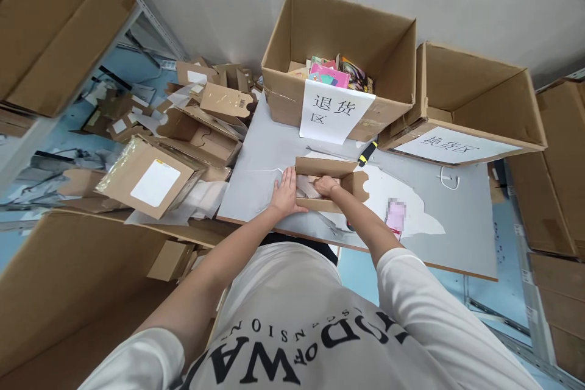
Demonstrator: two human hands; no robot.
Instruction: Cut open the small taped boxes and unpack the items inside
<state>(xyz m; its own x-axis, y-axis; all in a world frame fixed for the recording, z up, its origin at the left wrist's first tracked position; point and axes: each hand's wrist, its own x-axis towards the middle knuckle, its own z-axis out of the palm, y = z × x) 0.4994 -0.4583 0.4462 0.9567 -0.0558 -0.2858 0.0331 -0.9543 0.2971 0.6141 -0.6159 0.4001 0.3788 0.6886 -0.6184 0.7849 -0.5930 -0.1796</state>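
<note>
A small open cardboard box (315,203) lies on the grey table in front of me. My left hand (285,192) rests flat against its left end, fingers stretched out and thumb along the near side. Inside the box is crumpled whitish wrapping (307,186). My right hand (326,186) reaches down into the box beside this wrapping, its fingers curled. What its fingertips hold is hidden. The right end flap (361,186) of the box stands out past my right wrist.
Behind stand a large carton (384,103) holding colourful books (329,75) and a second open carton (484,85). A black-and-yellow cutter (367,153) and a pink phone-like object (395,216) lie on the table (457,207). Discarded boxes (223,100) pile up at left.
</note>
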